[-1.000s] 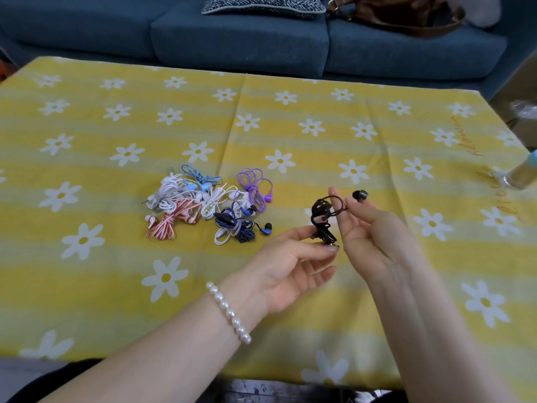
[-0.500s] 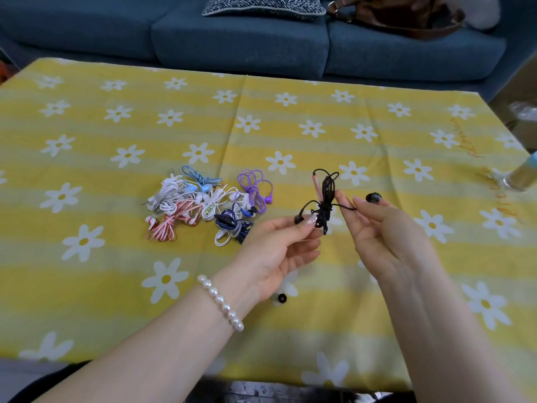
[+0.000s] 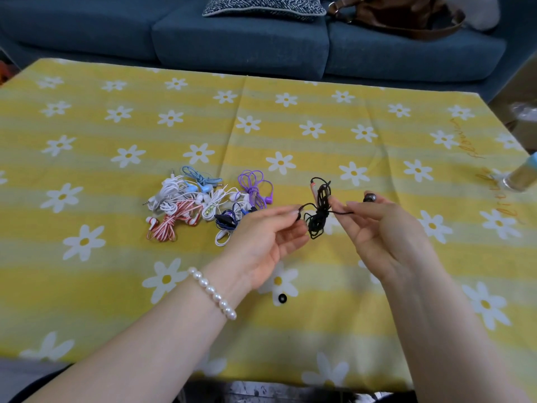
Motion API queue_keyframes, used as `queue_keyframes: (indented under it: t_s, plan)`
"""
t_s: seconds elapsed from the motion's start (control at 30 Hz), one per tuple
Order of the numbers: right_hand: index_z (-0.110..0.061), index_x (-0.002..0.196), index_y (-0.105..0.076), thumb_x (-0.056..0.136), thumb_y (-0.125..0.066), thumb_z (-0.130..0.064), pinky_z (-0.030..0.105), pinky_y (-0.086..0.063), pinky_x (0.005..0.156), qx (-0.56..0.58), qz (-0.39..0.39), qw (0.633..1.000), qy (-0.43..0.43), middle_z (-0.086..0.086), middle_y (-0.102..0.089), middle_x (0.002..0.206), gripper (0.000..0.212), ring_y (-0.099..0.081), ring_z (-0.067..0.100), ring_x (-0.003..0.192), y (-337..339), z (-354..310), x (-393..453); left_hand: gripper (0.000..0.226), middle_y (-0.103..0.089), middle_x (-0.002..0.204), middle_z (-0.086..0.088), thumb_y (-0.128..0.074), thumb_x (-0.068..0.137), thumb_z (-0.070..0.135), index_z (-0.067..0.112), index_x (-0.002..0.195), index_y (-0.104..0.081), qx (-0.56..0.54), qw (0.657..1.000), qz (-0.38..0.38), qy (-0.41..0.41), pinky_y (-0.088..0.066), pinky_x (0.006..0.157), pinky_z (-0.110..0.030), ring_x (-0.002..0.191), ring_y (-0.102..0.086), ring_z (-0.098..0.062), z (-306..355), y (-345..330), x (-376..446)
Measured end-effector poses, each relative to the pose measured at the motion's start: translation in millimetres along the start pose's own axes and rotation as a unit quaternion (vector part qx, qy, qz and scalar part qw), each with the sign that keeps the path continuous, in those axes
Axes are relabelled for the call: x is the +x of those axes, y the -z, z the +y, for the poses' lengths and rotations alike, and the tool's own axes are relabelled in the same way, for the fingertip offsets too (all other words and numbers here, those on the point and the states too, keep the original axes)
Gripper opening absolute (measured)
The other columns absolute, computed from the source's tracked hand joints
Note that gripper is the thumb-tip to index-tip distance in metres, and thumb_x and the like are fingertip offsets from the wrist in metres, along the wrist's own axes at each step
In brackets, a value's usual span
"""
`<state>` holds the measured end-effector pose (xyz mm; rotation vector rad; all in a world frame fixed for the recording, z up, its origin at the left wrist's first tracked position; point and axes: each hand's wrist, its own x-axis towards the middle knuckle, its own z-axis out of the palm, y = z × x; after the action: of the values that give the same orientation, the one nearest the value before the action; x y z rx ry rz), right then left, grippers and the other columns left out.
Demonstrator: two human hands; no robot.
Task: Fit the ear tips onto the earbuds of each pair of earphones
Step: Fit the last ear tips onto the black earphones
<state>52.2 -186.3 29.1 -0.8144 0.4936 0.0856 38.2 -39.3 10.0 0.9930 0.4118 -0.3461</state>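
A bundled pair of black earphones [image 3: 319,212] hangs in the air between my two hands above the table. My left hand [image 3: 268,242] pinches one black earbud at its fingertips, palm up. My right hand [image 3: 383,228] pinches the cable, and the other earbud [image 3: 369,197] sticks up above its fingers. One loose black ear tip [image 3: 282,299] lies on the cloth below my left hand. A heap of other earphones [image 3: 203,205] in white, red, blue and purple lies to the left.
The table carries a yellow cloth with white daisies [image 3: 290,135]. A bottle [image 3: 523,178] stands at the right edge. Behind the table is a blue sofa [image 3: 232,45] with a cushion [image 3: 261,5] and a brown bag [image 3: 406,16].
My hands have drawn apart, stretching the earphone cable between them. The left hand now pinches an earbud, and a black ear tip has appeared on the cloth below it.
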Motion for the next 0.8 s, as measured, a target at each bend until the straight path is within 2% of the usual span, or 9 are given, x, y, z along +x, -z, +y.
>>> queue_keyframes:
  t_s: [0.1, 0.17, 0.23, 0.3, 0.43, 0.53, 0.6, 0.7, 0.8]
  plan:
    - [-0.007, 0.097, -0.047, 0.081, -0.05, 0.012, 0.039, -0.057, 0.074, -0.097, 0.01, 0.995, -0.033, 0.007, -0.052, 0.061, 0.024, -0.065, 0.027, 0.07, 1, -3, -1, 0.027, -0.059, 0.076, -0.005, -0.046, 0.091, -0.005, 0.008, 0.107, -0.064, 0.16, 0.981, 0.016, -0.11, -0.054, 0.064, -0.017, 0.065, -0.059, -0.007, 0, 2, 2]
    - [-0.01, 0.086, -0.051, 0.082, -0.053, 0.003, 0.039, -0.053, 0.078, -0.158, 0.006, 0.985, -0.065, 0.005, -0.045, 0.063, 0.014, -0.059, 0.024, 0.068, 3, -4, -1, 0.034, -0.061, 0.085, -0.005, -0.046, 0.092, -0.003, 0.026, 0.101, -0.063, 0.293, 0.934, 0.04, -0.202, -0.051, 0.068, -0.014, 0.067, -0.061, 0.001, 0, 4, 2]
    - [-0.011, 0.087, -0.054, 0.081, -0.057, -0.003, 0.04, -0.052, 0.08, -0.198, -0.006, 0.976, -0.087, 0.005, -0.046, 0.066, 0.01, -0.058, 0.025, 0.072, 3, -4, -2, 0.042, -0.062, 0.1, -0.009, -0.048, 0.09, 0.0, 0.039, 0.093, -0.06, 0.364, 0.893, 0.042, -0.26, -0.053, 0.083, -0.025, 0.081, -0.065, -0.006, -1, 5, 2]
    - [-0.01, 0.094, -0.056, 0.081, -0.06, -0.009, 0.042, -0.052, 0.082, -0.245, -0.019, 0.964, -0.096, 0.007, -0.051, 0.072, 0.013, -0.059, 0.027, 0.077, 2, -4, -4, 0.044, -0.06, 0.102, -0.007, -0.051, 0.088, 0.0, 0.042, 0.091, -0.06, 0.38, 0.879, 0.037, -0.286, -0.051, 0.091, -0.038, 0.092, -0.064, -0.02, -3, 5, 1]
    - [-0.017, 0.093, -0.061, 0.082, -0.062, -0.024, 0.044, -0.048, 0.086, -0.373, -0.045, 0.921, -0.1, 0.005, -0.062, 0.081, 0.013, -0.061, 0.025, 0.085, 0, -5, -7, 0.04, -0.053, 0.093, 0.006, -0.053, 0.087, 0.0, 0.038, 0.087, -0.064, 0.376, 0.877, 0.003, -0.299, -0.051, 0.089, -0.041, 0.089, -0.062, -0.024, -3, 3, -1]
    - [-0.025, 0.095, -0.066, 0.081, -0.061, -0.04, 0.042, -0.042, 0.091, -0.476, -0.06, 0.873, -0.085, -0.003, -0.066, 0.096, 0.021, -0.058, 0.014, 0.097, 2, -5, -8, 0.037, -0.058, 0.094, -0.002, -0.053, 0.088, -0.003, 0.032, 0.086, -0.066, 0.356, 0.894, -0.019, -0.27, -0.054, 0.082, -0.027, 0.082, -0.061, -0.016, -1, 2, -2]
    - [-0.026, 0.094, -0.068, 0.081, -0.063, -0.041, 0.031, -0.041, 0.088, -0.49, -0.076, 0.868, -0.035, -0.01, -0.065, 0.099, 0.021, -0.054, 0.001, 0.097, 2, -2, -9, 0.036, -0.063, 0.09, -0.004, -0.052, 0.088, -0.004, 0.029, 0.086, -0.065, 0.326, 0.912, -0.034, -0.247, -0.051, 0.072, -0.014, 0.075, -0.062, -0.003, 2, 0, -5]
    - [-0.027, 0.096, -0.069, 0.074, -0.071, -0.034, 0.012, -0.043, 0.077, -0.485, -0.114, 0.865, 0.056, -0.015, -0.066, 0.097, 0.023, -0.055, -0.018, 0.085, 0, 2, -11, 0.032, -0.061, 0.08, -0.002, -0.052, 0.087, -0.006, 0.024, 0.088, -0.063, 0.287, 0.93, -0.042, -0.227, -0.049, 0.065, -0.01, 0.064, -0.06, 0.004, 4, -3, -7]
    - [-0.025, 0.092, -0.071, 0.072, -0.075, -0.023, 0.018, -0.047, 0.085, -0.491, -0.14, 0.855, 0.09, -0.009, -0.071, 0.097, 0.02, -0.062, -0.002, 0.097, -1, 6, -11, 0.025, -0.058, 0.077, -0.005, -0.054, 0.085, -0.008, 0.016, 0.086, -0.059, 0.234, 0.954, -0.036, -0.184, -0.052, 0.064, -0.017, 0.064, -0.06, -0.004, 4, -1, -5]
